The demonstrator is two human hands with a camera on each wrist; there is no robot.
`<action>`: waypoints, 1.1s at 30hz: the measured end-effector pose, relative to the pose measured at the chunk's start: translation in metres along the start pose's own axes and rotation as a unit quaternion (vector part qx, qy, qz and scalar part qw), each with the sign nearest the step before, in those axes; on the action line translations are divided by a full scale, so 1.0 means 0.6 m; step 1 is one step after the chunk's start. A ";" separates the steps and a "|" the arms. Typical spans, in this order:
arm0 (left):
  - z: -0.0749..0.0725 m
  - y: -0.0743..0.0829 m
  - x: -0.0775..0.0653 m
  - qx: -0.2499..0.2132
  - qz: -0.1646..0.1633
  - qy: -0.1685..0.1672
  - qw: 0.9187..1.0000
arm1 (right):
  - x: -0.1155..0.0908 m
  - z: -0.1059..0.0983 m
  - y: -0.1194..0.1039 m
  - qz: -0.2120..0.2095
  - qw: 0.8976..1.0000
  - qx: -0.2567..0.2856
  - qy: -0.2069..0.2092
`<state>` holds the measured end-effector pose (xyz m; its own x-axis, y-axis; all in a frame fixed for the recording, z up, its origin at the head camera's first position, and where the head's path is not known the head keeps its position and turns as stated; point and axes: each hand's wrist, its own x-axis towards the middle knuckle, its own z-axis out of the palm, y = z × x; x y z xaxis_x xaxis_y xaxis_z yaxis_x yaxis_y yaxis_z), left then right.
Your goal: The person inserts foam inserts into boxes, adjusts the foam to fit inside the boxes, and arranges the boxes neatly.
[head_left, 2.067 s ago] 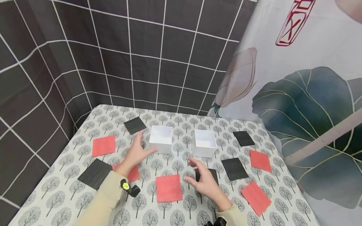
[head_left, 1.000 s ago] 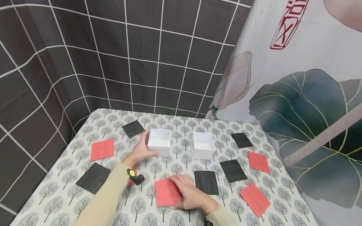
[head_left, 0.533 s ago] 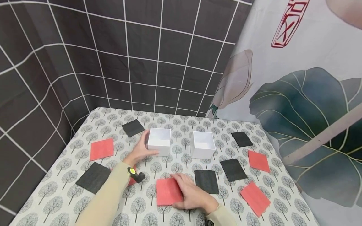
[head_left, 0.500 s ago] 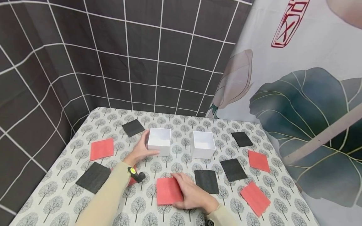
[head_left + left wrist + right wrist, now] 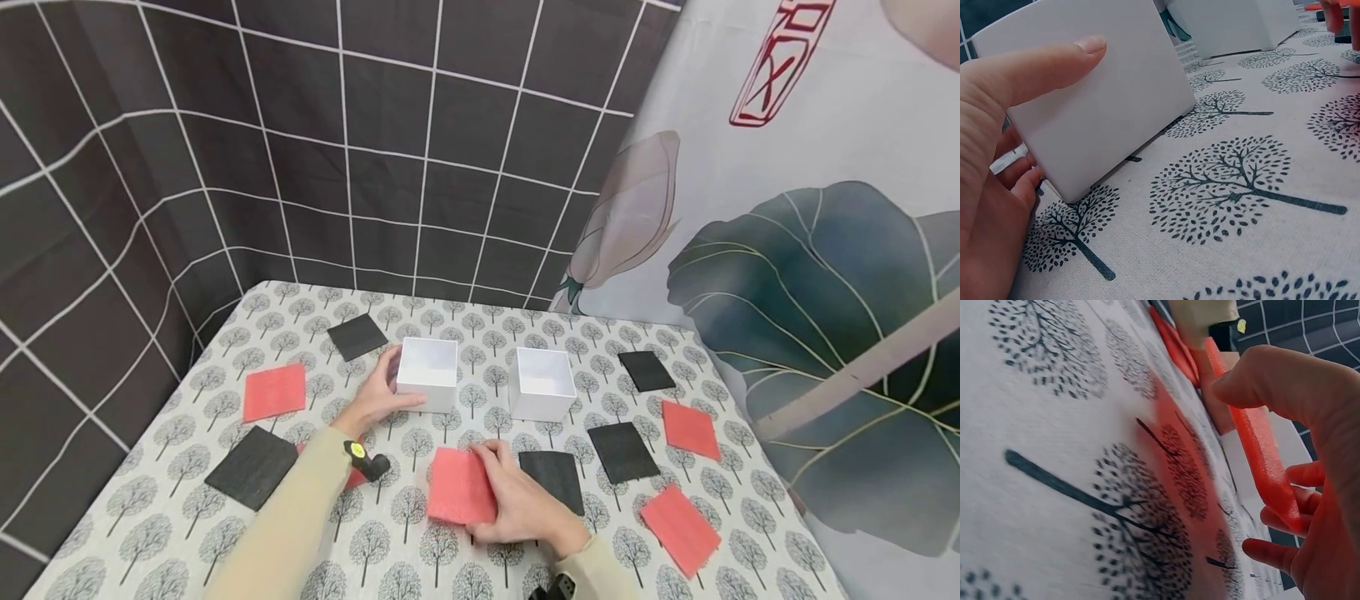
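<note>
My left hand (image 5: 377,400) grips the left white open-topped box (image 5: 426,398) by its left side. In the left wrist view the thumb lies across the face of the box (image 5: 1110,94), with the other fingers behind its edge. Between thumb and fingers, my right hand (image 5: 517,500) pinches a red folded cloth square (image 5: 459,487) by its right edge. The right wrist view shows this cloth (image 5: 1257,450) raised off the table and seen nearly edge-on, casting a red tint on the tablecloth. A second white box (image 5: 542,406) stands to the right, untouched.
Several black squares, one at the far left (image 5: 357,337) and one by my right hand (image 5: 555,479), lie flat on the tree-print tablecloth (image 5: 420,550). More red squares lie left (image 5: 274,392) and right (image 5: 690,428). My left forearm partly covers another red square. A dark grid curtain (image 5: 390,167) hangs behind.
My left hand has closed in on the left box. The right hand has moved from beside the near black square to the red cloth, gripped it and raised it slightly.
</note>
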<state>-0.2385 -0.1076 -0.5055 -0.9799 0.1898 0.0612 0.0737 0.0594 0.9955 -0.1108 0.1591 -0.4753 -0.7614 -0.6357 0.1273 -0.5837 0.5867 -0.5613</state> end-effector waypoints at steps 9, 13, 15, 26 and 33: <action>0.006 -0.002 0.009 -0.024 0.014 -0.007 1.000 | 0.004 -0.027 0.005 0.012 0.999 -0.005 0.044; 0.003 -0.005 0.013 -0.025 0.015 -0.003 1.000 | 0.009 -0.043 0.009 -0.002 0.998 -0.006 0.056; 0.001 -0.005 0.014 -0.027 0.015 -0.003 1.000 | 0.013 -0.052 0.010 -0.007 0.998 -0.002 0.057; -0.001 -0.005 0.012 -0.029 0.012 -0.018 0.999 | 0.050 -0.097 0.014 -0.011 0.998 -0.021 0.064; -0.006 -0.008 0.005 -0.024 0.003 -0.011 1.000 | 0.095 -0.112 0.009 -0.026 0.998 -0.008 0.064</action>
<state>-0.2422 -0.1107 -0.5099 -0.9753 0.2107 0.0657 0.0697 0.0113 0.9975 -0.1766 0.1596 -0.4163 -0.7597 -0.5966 0.2589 -0.6262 0.5637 -0.5387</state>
